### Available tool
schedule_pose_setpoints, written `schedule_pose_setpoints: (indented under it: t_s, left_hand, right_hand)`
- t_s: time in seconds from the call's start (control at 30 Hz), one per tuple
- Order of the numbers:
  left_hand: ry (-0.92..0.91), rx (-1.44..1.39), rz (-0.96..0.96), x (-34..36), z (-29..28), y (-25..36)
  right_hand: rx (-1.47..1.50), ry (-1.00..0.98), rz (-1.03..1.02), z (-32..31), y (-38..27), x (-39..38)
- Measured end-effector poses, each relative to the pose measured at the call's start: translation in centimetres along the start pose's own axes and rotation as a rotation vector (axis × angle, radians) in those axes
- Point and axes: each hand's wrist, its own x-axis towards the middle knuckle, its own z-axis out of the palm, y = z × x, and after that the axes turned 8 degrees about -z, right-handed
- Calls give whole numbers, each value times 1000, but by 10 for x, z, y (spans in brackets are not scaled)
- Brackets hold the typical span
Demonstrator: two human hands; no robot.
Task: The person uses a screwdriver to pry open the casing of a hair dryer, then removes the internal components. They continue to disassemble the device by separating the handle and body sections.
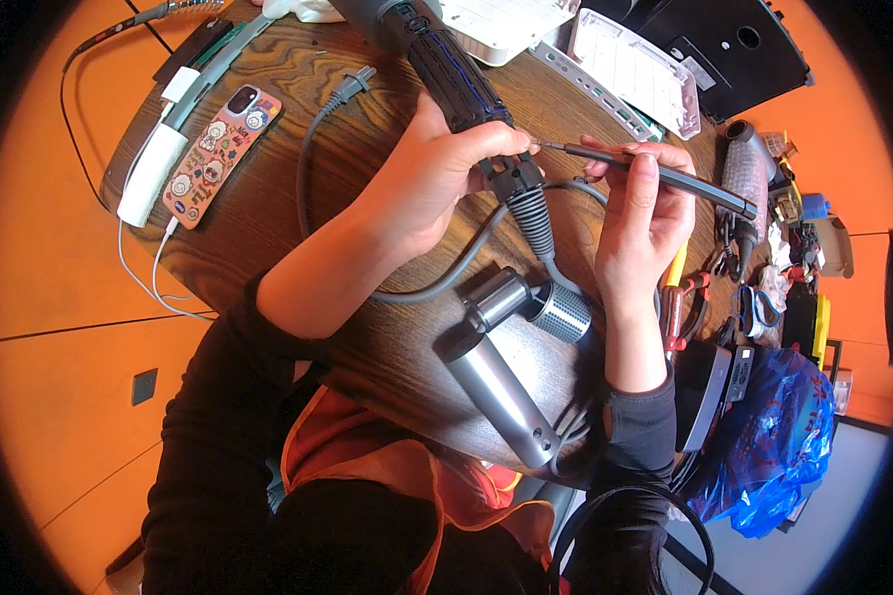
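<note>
My left hand point(422, 188) is wrapped round the black inner handle of an opened hair dryer point(453, 74), its thumb lying across the lower end. From that end a ribbed cord sleeve point(533, 226) leads into a grey cable. In my right hand point(645, 218) is a slim dark precision screwdriver point(700, 186), held like a pen. Its thin tip points left and meets the area by my left thumb; whether it sits in a screw is too small to tell. Below lie a silver-grey tube point(501, 397), a short grey cylinder point(498, 299) and a perforated filter sleeve point(563, 312).
A phone in a patterned case point(218, 159) and a two-pin plug point(351, 87) lie at left. White plastic housings point(630, 64) stand at the back. Red-handled pliers point(677, 317), a bubble-wrapped dryer point(746, 174) and a blue plastic bag point(764, 446) crowd the right side.
</note>
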Motion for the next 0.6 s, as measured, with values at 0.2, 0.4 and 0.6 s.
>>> schedule_pose_setpoints:
  t_s: [0.2, 0.4, 0.6]
  left_hand:
    - [-55, -14, -10, 0, 1, 3]
    - [-101, 10, 59, 0, 4, 3]
    - [-120, 80, 105, -1, 4, 1]
  right_hand:
    - [27, 118, -38, -4, 0, 0]
    - [67, 201, -128, -5, -12, 7]
    - [-288, 37, -344, 0, -37, 9]
